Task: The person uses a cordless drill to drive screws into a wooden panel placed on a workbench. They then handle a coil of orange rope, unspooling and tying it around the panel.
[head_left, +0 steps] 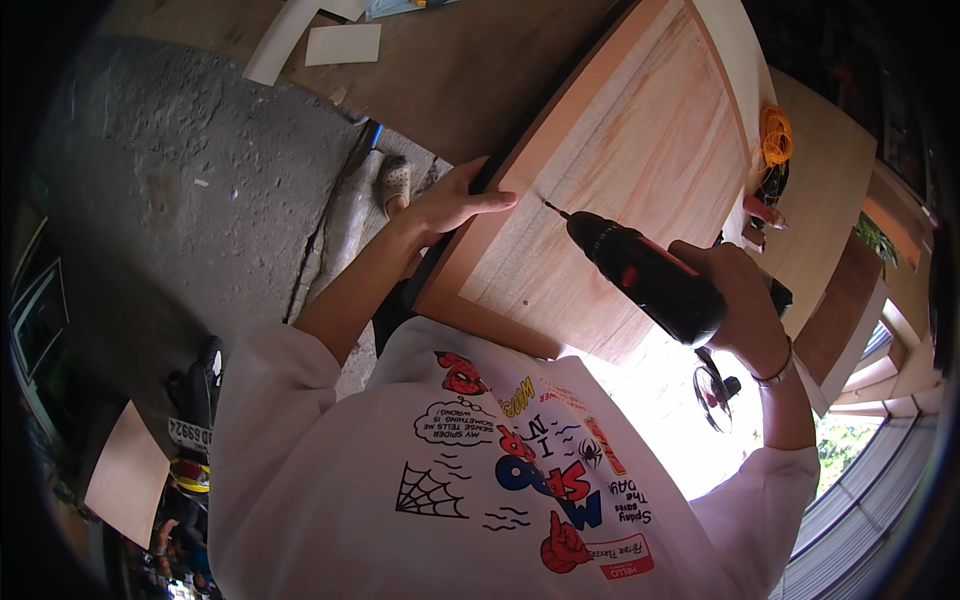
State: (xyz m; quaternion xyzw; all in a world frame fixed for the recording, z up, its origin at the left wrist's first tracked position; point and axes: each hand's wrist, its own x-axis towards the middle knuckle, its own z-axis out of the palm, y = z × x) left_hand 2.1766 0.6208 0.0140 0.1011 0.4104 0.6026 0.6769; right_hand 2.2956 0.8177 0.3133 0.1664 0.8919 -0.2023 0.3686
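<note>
A framed wooden panel (650, 150) lies tilted in front of me, with a raised reddish-brown border strip along its left and near edges. Around that left border my left hand (455, 208) is closed, thumb on top and the other fingers hidden below. My right hand (735, 295) is wrapped around the grip of a black and red cordless drill (640, 278). Its thin bit (555, 209) points left toward the inner side of the border, close to my left thumb. Whether the tip touches the wood I cannot tell.
An orange coiled cord (775, 136) sits beyond the panel's right edge, near a large plywood sheet (825, 160). A fan (713, 392) stands in bright light at the right. Pale offcuts (343, 45) lie on a brown board at the top left, above the rough concrete floor (190, 140).
</note>
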